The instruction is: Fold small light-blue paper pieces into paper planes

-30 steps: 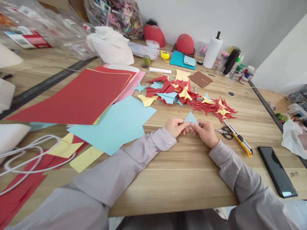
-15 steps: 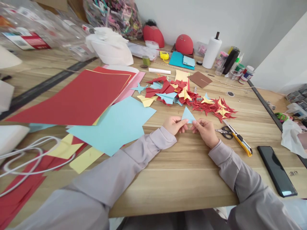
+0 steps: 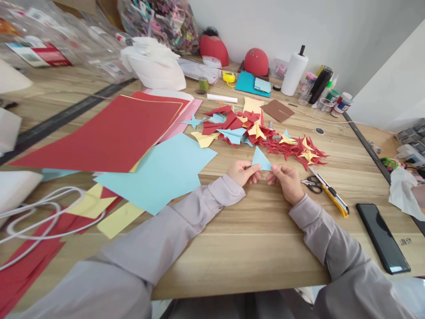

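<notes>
Worktop (image 3: pixel 252 248): heap of folded paper pieces (image 3: pixel 232 124) beyond the hands, cutter (image 3: pixel 332 195) to their right; left hand (image 3: pixel 241 173) pinching small blue triangle (image 3: pixel 260 159) (point away from the wearer), right hand (image 3: pixel 286 180) at its right corner, fingers curled, grip unclear

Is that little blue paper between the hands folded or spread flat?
It looks folded: the blue paper shows a small, crisp triangle, though its layers aren't distinguishable.

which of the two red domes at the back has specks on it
The right-hand red dome, beside the white roll; the left one shows no specks.
</notes>
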Demonstrator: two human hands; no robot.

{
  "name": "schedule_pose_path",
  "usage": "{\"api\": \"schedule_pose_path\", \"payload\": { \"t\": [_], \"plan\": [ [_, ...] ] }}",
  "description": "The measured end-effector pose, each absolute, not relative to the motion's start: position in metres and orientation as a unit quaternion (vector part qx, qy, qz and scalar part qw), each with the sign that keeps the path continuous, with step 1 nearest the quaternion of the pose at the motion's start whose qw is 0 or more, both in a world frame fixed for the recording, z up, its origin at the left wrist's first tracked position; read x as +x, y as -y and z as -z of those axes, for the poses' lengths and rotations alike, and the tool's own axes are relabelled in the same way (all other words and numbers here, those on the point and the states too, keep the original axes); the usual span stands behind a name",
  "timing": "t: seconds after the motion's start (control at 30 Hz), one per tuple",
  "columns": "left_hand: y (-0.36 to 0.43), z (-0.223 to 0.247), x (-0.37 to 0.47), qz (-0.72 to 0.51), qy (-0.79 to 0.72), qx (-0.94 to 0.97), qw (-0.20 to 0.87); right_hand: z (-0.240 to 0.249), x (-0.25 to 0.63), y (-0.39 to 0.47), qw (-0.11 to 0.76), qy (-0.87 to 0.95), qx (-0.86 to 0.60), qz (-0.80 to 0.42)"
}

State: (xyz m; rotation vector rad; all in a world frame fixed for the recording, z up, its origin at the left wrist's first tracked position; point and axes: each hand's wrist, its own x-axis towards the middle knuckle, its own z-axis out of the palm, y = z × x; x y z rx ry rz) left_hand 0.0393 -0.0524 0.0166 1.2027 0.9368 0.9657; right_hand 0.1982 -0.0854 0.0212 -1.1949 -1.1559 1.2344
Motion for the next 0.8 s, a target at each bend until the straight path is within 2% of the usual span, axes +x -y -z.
{"api": "schedule_pose_path", "payload": {
  "t": [0.17, 0.43, 0.8],
  "plan": [
    [0.051, -0.014, 0.037, -0.434, -0.403, 0.515, 0.620, -0.017, 0.202, 0.083, 0.528, 0.439, -0.477, -0.549],
    [0.058, -0.014, 0.040, -0.378, -0.401, 0.615, 0.564, -0.021, 0.199, 0.085, 0.428, 0.565, -0.482, -0.516],
    [0.061, -0.013, 0.040, -0.380, -0.399, 0.639, 0.536, -0.017, 0.199, 0.085, 0.407, 0.608, -0.487, -0.477]
  ]
}}
